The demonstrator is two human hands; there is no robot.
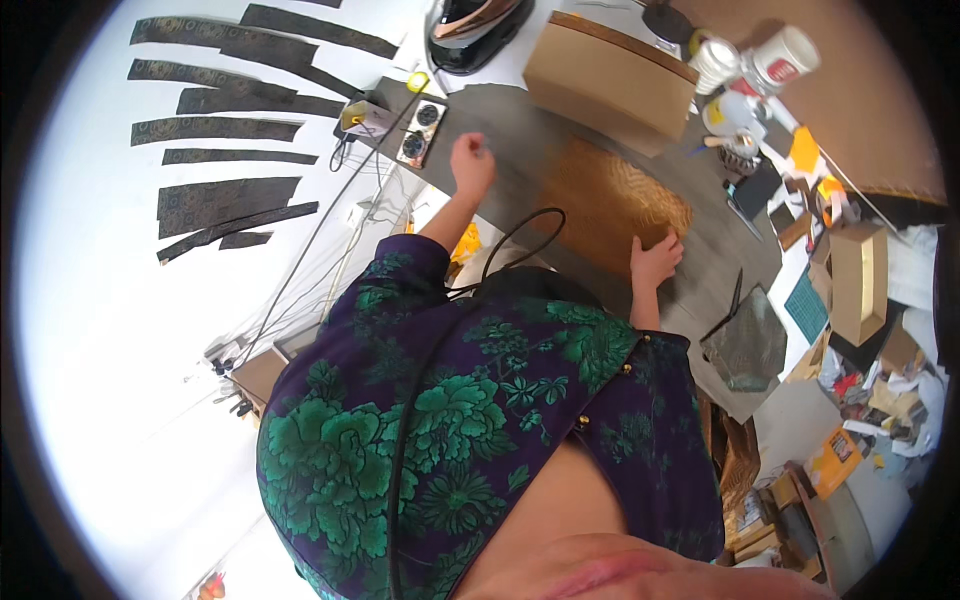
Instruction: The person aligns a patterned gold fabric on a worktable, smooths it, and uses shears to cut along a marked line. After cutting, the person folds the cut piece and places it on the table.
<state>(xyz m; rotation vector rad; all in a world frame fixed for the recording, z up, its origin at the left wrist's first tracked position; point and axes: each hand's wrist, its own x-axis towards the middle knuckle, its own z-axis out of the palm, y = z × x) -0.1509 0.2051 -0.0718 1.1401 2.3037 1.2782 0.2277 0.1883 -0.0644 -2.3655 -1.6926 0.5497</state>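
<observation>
A brown, glossy sheet with a wavy pattern lies on the grey work surface in front of me. My right hand rests at its near right corner, thumb and fingers apart and touching it. My left hand is raised at the left, off the sheet, its fingers drawn together in a pinch. A small greyish blur shows at those fingertips, too unclear to name. Nearest to that hand is a pale panel with two round black sockets or dials.
A cardboard box stands at the back, beside a shiny black rounded device. White cups and bottles crowd the far right. Dark scissors and a dark greenish slab lie at right. Cables hang at left.
</observation>
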